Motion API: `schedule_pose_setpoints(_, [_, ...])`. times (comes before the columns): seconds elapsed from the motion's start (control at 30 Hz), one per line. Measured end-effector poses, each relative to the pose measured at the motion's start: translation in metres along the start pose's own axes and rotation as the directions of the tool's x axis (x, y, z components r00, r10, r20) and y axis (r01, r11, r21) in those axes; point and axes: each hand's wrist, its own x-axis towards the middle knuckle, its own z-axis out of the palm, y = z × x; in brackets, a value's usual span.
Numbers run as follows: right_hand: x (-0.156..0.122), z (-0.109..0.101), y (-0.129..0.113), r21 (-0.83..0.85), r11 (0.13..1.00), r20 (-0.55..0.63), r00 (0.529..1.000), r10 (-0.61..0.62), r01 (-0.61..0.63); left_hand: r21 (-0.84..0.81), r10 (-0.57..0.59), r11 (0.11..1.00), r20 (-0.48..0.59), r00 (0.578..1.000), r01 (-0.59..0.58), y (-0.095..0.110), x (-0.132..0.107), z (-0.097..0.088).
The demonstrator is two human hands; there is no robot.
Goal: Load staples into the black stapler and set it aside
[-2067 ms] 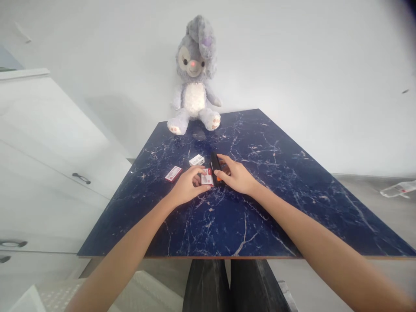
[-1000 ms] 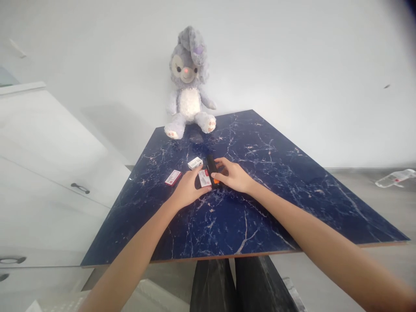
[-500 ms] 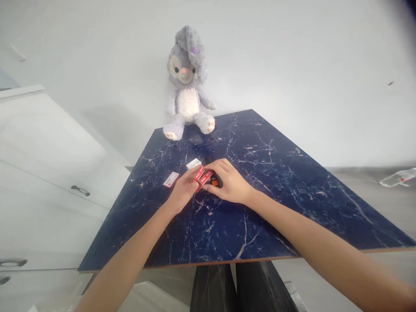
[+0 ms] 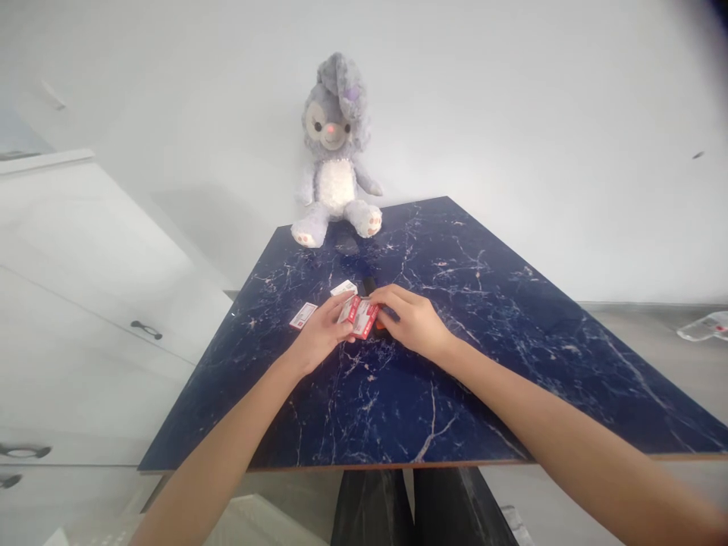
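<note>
Over the middle of the table, my left hand (image 4: 323, 332) is closed around a small red-and-white box (image 4: 349, 309), thumb at its near side. Against it is a second red-and-white box (image 4: 365, 317), its broad white face turned up, with the fingers of my right hand (image 4: 414, 318) pinching its right end. Behind my left fingers lies a white box (image 4: 343, 287). Another small red-and-white box (image 4: 303, 315) rests to the left of that hand. Partly hidden under my right hand is a black object (image 4: 369, 285) with an orange part; its kind is unclear.
A grey plush rabbit (image 4: 337, 163) sits at the far edge of the dark blue marbled table (image 4: 489, 364), against the wall. White drawers (image 4: 96, 303) stand at the left. On the floor at the right lies a clear plastic bottle (image 4: 705, 326).
The two held boxes have turned so that more of their white faces shows. My right hand has drawn slightly right, its fingers now at the box's end. The whole view has shifted a little.
</note>
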Motion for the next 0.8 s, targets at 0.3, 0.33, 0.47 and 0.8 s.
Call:
schedule_pose_setpoints(0.3, [0.004,-0.002,-0.007,0.348,0.885,0.082,0.95,0.3,-0.31,0.32,0.197,0.927,0.021,0.98,-0.193,0.001,-0.007,0.003])
schedule_pose_setpoints(0.33, [0.005,-0.001,-0.006,0.373,0.867,0.082,0.942,0.324,-0.331,0.352,0.213,0.912,0.026,0.977,-0.208,0.001,-0.008,0.005])
schedule_pose_setpoints(0.47, [0.005,0.002,0.001,0.45,0.801,0.069,0.91,0.408,-0.394,0.514,0.322,0.807,0.026,0.946,-0.289,0.002,-0.013,0.011])
schedule_pose_setpoints(0.8, [0.005,0.001,0.008,0.513,0.735,0.133,0.887,0.443,-0.444,0.686,0.406,0.639,0.082,0.91,-0.347,0.001,-0.013,0.012])
